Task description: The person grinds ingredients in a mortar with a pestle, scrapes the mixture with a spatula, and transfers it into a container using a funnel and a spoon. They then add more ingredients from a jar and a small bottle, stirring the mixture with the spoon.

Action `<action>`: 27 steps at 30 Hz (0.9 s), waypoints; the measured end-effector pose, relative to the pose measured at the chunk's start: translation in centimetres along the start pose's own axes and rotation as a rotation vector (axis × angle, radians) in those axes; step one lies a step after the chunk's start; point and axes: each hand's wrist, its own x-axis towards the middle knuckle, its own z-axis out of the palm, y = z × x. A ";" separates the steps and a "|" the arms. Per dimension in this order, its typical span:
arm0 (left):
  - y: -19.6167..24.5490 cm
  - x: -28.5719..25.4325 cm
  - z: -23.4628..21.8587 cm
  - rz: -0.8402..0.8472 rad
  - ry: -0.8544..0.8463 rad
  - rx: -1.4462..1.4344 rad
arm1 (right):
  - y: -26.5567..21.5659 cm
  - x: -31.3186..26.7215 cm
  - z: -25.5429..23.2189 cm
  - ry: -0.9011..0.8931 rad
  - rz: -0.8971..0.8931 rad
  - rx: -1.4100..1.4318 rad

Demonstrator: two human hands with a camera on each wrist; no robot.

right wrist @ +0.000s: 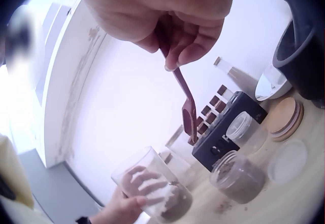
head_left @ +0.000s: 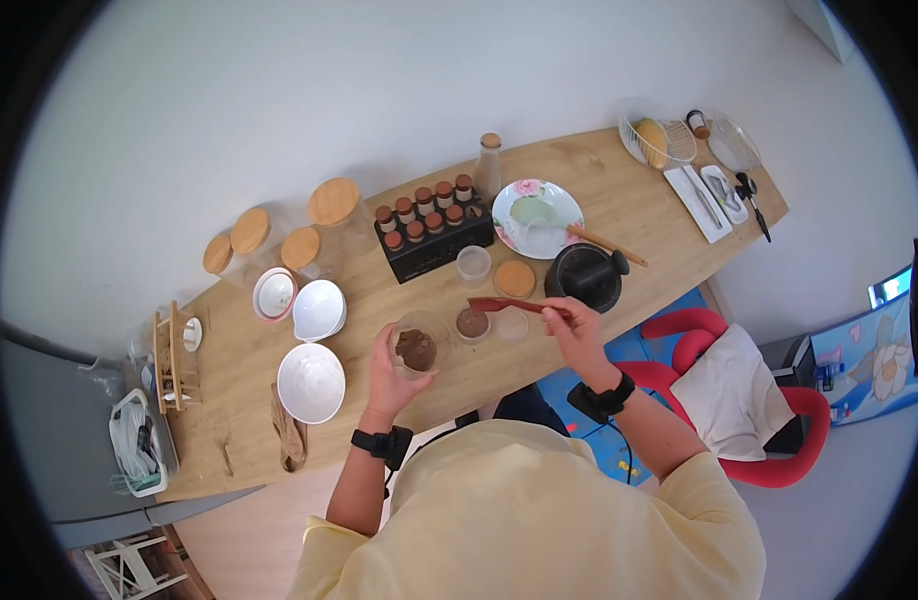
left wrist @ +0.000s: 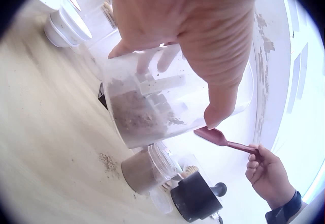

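My left hand (head_left: pixel 382 385) grips a wide clear jar (left wrist: pixel 167 89), tilted, with brown powder (head_left: pixel 417 350) inside. Between the thumb and fingers of my right hand (head_left: pixel 582 338) is a reddish-brown scoop (right wrist: pixel 189 113), its bowl raised over the table. Below the scoop stands a small clear jar (right wrist: pixel 238 179) filled with brown powder, its mouth uncovered. A clear round lid (right wrist: pixel 288 161) lies beside this jar. Some spilled powder (left wrist: pixel 108 164) dots the tabletop nearby.
Behind the small jar are another clear jar (head_left: pixel 473 262), a wooden lid (head_left: pixel 515 279) and a black rack (head_left: pixel 434 252) of corked bottles. A dark mortar (head_left: pixel 582 290) and floral plate (head_left: pixel 529 243) stand to the right. White bowls (head_left: pixel 312 384) and wood-lidded canisters (head_left: pixel 335 203) occupy the left.
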 end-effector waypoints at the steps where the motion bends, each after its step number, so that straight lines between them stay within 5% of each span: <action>1: 0.2 -0.1 0.1 -0.002 0.007 -0.042 | -0.1 0.1 0.0 0.102 0.160 0.244; 5: -0.9 -0.3 1.3 0.033 0.063 -0.172 | -1.2 0.5 -1.2 0.173 0.301 0.566; 7: -0.6 -0.5 1.8 -0.055 0.086 -0.408 | -2.4 0.6 -1.2 0.138 0.272 0.552; 9: -0.9 -0.4 2.1 -0.031 0.053 -0.348 | -4.0 0.5 -0.9 0.106 0.245 0.537; 11: -0.7 0.0 2.4 0.000 0.014 -0.290 | -5.8 0.2 -0.2 -0.137 -0.106 0.158; 14: 0.0 0.2 2.3 0.022 -0.011 -0.273 | -8.0 0.1 0.3 -0.382 -0.376 -0.181; 17: 0.2 0.3 2.2 0.025 -0.001 -0.277 | -7.8 -0.2 1.0 -0.393 -0.558 -0.340; 24: -0.1 0.2 1.7 0.032 0.050 -0.247 | -7.4 -0.6 1.4 -0.367 -0.547 -0.279; 26: -0.2 -0.1 1.6 0.021 0.054 -0.279 | -7.0 -0.7 1.5 -0.178 0.007 0.085; 27: -0.5 -0.3 1.6 -0.015 0.089 -0.272 | -5.7 -0.2 1.1 -0.177 0.004 0.084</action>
